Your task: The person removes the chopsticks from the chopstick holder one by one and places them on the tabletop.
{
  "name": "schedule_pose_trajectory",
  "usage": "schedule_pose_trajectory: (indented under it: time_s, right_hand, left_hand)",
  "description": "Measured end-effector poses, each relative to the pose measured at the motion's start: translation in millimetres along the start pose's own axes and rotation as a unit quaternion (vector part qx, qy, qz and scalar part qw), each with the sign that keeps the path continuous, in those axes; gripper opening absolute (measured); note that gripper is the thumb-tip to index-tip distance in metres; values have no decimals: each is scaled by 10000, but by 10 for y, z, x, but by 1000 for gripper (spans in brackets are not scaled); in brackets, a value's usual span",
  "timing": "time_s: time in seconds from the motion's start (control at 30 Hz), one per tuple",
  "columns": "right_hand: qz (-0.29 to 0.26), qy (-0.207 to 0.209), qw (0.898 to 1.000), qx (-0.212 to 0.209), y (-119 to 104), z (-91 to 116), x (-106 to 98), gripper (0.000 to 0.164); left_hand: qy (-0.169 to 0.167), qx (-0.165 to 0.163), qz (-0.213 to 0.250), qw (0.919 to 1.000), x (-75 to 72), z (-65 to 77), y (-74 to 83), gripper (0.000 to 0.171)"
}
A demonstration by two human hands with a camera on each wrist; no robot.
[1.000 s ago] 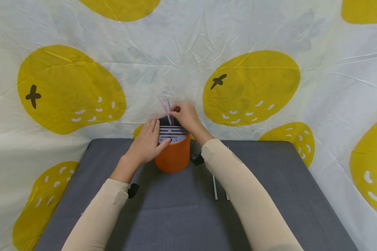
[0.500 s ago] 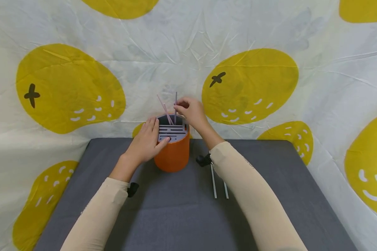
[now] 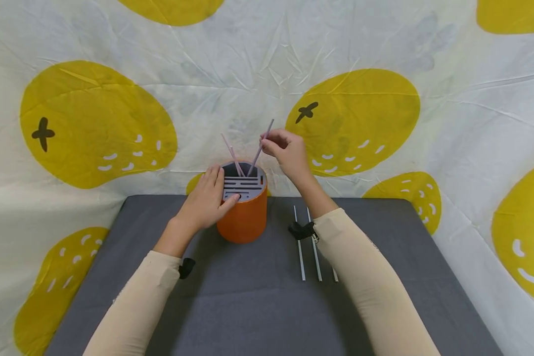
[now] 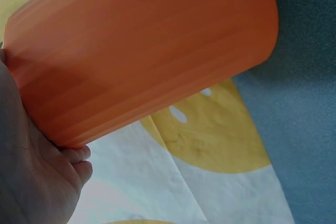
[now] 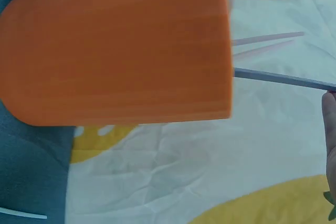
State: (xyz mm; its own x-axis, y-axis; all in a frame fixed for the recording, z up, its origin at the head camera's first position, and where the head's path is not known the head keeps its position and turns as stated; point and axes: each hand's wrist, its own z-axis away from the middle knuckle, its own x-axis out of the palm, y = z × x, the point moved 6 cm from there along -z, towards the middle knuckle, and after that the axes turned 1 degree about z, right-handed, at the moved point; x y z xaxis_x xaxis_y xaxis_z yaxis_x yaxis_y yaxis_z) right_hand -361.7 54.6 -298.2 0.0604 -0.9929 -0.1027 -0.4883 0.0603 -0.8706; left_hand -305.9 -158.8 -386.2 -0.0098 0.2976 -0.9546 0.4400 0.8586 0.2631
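An orange round utensil holder [image 3: 242,220] with a grey slotted top [image 3: 244,184] stands upright at the table's far edge. My left hand [image 3: 204,195] grips its upper left side, thumb across the top; in the left wrist view the fingertips [image 4: 81,167] show past the rim. With thumb and fingers my right hand [image 3: 287,151] pinches a thin purple stick [image 3: 260,147] near its upper end. That stick leans right, its lower end hidden inside the holder's rear opening. Two pink sticks [image 3: 230,146] lean left in the same opening.
Several thin pale sticks [image 3: 315,257] lie on the grey-covered table [image 3: 249,306] to the right, partly under my right wrist and sleeve. A white cloth with yellow fruit prints [image 3: 249,59] hangs close behind the holder.
My right hand has moved up and right with the purple stick, which has swung from leaning left through upright to leaning right. My left hand has stayed on the holder.
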Motion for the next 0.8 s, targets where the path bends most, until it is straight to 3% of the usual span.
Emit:
schedule_pose_trajectory:
  time_s: [0.3,0.53,0.8]
  right_hand:
    - [-726,114,9971,-196,-191,84,-204,22]
    - [-1060,478,9918,-523,-404,161,-489,17]
    - [-743,718,9913,-809,-624,300,-964,24]
  left_hand:
    - [-94,-24,-59,9999,3,-17,-7,95]
    - [-95,-17,-41,9999,-12,-17,11,94]
    - [-107,29,-37,9999,13,-29,27,95]
